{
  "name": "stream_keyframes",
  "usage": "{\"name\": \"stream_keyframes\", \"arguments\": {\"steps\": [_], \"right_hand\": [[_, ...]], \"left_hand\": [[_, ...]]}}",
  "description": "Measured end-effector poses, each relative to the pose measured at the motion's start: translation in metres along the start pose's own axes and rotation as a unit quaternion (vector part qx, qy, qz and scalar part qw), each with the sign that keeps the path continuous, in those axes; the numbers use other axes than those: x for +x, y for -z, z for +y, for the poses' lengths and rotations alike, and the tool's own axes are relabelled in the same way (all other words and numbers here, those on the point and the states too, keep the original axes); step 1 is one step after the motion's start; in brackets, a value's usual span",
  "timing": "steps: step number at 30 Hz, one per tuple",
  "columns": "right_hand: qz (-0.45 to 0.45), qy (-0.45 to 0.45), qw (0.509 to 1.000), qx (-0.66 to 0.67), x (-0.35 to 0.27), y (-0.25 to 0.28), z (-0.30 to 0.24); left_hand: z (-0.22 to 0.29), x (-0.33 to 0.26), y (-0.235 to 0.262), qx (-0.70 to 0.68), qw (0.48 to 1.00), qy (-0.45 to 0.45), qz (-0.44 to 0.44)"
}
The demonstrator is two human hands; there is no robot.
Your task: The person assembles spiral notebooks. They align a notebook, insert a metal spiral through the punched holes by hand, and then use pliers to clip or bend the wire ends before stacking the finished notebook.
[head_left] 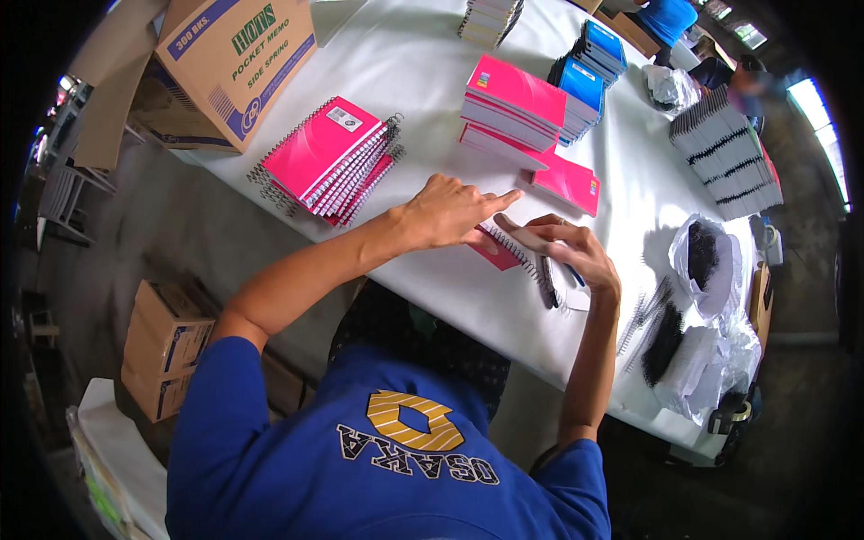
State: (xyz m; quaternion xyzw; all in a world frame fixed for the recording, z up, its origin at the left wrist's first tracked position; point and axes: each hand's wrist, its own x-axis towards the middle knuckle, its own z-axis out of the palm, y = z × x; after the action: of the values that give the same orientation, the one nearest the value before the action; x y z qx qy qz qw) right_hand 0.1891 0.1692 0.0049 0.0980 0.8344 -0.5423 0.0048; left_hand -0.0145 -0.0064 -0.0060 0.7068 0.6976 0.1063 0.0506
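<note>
A small pink notebook [498, 248] with a metal spiral coil [525, 256] along its edge is between my hands, near the table's front edge. My left hand [447, 212] bends over its left end, index finger stretched out and the other fingers curled at the cover. On the coil's other side, my right hand [576, 252] closes around the notebook's right end. A thin blue and dark object [574, 275] shows under the right fingers; its kind is unclear. Just beyond the hands, a loose pink-covered pad [569, 183] lies beside a stack of pink pads [515, 97].
Coiled pink notebooks [326, 153] are piled at left, beside a cardboard box [225, 67]. Blue pads [583, 85] stand behind. At right are a tall notebook stack [724, 153], loose black coils [663, 344] and plastic bags [697, 369]. Another person [668, 22] is at far right.
</note>
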Motion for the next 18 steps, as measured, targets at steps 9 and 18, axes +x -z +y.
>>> {"name": "stream_keyframes", "arguments": {"steps": [9, 18], "right_hand": [[0.019, 0.125, 0.937, 0.325, 0.0, -0.004, 0.042], [-0.016, 0.003, 0.998, 0.065, 0.024, -0.009, 0.003]], "left_hand": [[-0.015, -0.002, -0.014, -0.124, 0.99, 0.01, 0.07], [-0.024, -0.019, -0.028, -0.401, 0.899, 0.062, 0.164]]}}
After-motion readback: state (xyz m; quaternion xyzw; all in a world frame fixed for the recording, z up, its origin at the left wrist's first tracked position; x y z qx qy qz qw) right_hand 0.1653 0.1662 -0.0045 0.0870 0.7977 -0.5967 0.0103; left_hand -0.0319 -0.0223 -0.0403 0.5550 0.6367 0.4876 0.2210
